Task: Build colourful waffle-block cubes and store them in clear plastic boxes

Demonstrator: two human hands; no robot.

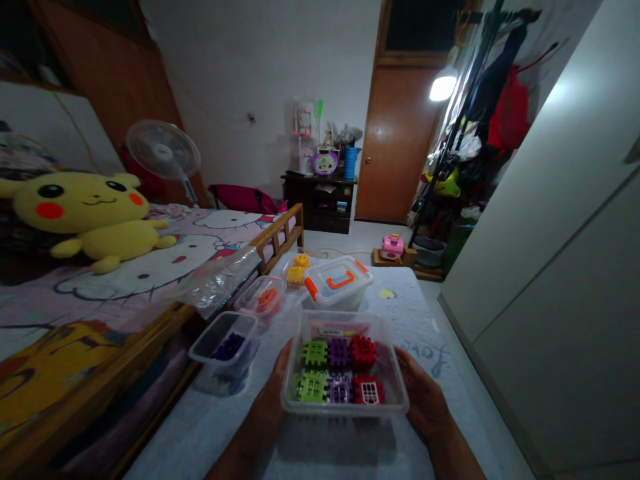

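Note:
Between my two hands is a clear plastic box (345, 408) without its lid. Inside it sit green blocks (314, 370), purple blocks (339, 370) and red blocks (364, 353), one of them with a white window piece (370, 393). My left hand (281, 373) grips the box's left side, its fingers partly hidden behind the wall. My right hand (420, 387) holds the right side. Just behind stands a lidded clear box (337, 283) with orange clips and handle. To the left are smaller tubs with dark purple pieces (230, 347), orange pieces (267, 300) and yellow pieces (299, 269).
The boxes are over a pale blue sheet (400, 313). A wooden bed rail (277, 233) runs along the left, with a crumpled plastic bag (225, 280) on it. Beyond lies a yellow plush toy (100, 220). A white cabinet (560, 267) borders the right side.

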